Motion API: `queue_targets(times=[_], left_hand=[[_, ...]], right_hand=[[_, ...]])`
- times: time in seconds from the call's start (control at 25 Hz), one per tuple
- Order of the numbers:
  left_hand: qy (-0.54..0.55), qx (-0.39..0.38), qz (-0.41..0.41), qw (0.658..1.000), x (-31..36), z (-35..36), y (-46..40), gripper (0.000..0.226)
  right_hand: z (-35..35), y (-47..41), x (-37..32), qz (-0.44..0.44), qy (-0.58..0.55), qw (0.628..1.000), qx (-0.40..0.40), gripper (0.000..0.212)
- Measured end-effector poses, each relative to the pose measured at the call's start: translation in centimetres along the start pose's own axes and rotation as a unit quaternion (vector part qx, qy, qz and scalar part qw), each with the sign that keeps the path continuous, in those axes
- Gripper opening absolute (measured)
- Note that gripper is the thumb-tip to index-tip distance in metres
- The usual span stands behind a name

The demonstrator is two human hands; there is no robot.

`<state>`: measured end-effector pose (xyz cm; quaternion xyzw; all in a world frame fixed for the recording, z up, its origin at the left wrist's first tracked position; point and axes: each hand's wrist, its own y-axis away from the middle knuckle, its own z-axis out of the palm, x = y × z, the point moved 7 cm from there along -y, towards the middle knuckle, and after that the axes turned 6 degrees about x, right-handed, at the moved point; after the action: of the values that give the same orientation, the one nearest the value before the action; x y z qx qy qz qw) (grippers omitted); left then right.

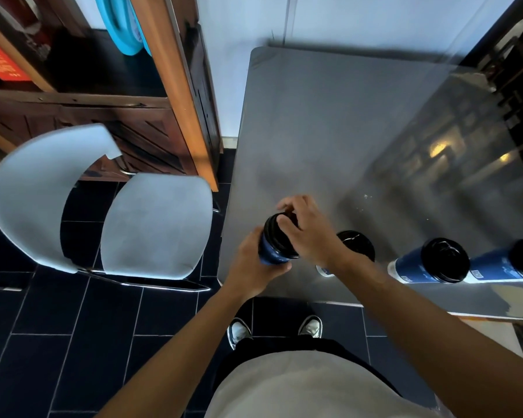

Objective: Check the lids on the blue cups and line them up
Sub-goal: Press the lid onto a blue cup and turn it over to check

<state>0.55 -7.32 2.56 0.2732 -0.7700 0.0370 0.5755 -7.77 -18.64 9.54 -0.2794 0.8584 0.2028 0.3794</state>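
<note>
The left hand (254,262) wraps its curled fingers and thumb round the blue wall of a blue cup (274,250), holding it lifted and tilted near the table's front left corner, its black lid (280,233) leaning up and away from the body. On that lid sits the right hand (307,229), its fingers bent over the far rim and the thumb on the near side, clamped round the lid's edge; this looks like a grip for pressing or twisting the lid to test that it is seated, with the lower hand bracing the cup so the force does not tip it. The cup's wall is a deep glossy blue, the lid black and ridged, and nothing visible suggests a gap, though the fingers hide much of the rim. Just beyond the right wrist, a second cup (357,245) stands on the grey table (329,131), mostly hidden by the forearm. Farther out to the right of the grip stand a third cup (429,263) and a fourth cup (511,267) at the frame's edge, both blue with black lids and printed labels, forming a rough row along the front edge, probably the line the held cup will join. Left of the grip, off the table, sits a pale chair (154,224) on dark floor tiles.
</note>
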Motion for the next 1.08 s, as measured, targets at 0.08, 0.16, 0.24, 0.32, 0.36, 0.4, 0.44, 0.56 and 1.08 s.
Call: queue_targets(times=[0.08,0.16,0.24,0.32,0.36,0.4,0.44,0.56,1.08], left_hand=[[-0.004,0.008,0.001,1.000,-0.9,0.8,-0.6,0.074],[-0.013,0.013,0.000,1.000,-2.0,1.7,-1.0,0.078],[-0.050,0.008,0.023,0.998,-2.9,2.5,-1.3,0.081],[-0.119,0.012,0.039,0.992,-3.7,2.7,-1.2,0.077],[-0.136,0.017,0.026,0.990,-4.2,2.7,-1.3,0.073],[-0.159,0.007,0.018,0.987,-4.4,2.8,-1.4,0.068],[-0.195,0.000,0.026,0.980,-4.3,2.9,-1.6,0.065],[-0.231,-0.051,0.065,0.969,-3.7,3.8,-2.8,0.069],[-0.230,-0.068,0.117,0.964,-4.3,3.9,-3.7,0.066]], right_hand=[[1.5,-0.2,-0.1,-0.010,0.055,0.998,0.002,0.025],[2.9,-0.2,0.1,-0.018,0.152,0.988,0.004,0.030],[3.9,0.1,-0.1,-0.036,0.222,0.974,0.012,0.038],[4.9,0.5,-0.3,-0.049,0.264,0.963,0.015,0.045],[5.4,0.7,-0.1,-0.057,0.281,0.958,0.012,0.048],[5.8,0.9,-0.1,-0.060,0.295,0.954,0.010,0.050],[6.0,0.9,0.1,-0.059,0.303,0.951,0.009,0.051],[6.0,0.8,0.6,-0.052,0.305,0.951,0.009,0.055],[6.9,0.4,0.7,-0.180,0.384,0.905,-0.028,0.056]])
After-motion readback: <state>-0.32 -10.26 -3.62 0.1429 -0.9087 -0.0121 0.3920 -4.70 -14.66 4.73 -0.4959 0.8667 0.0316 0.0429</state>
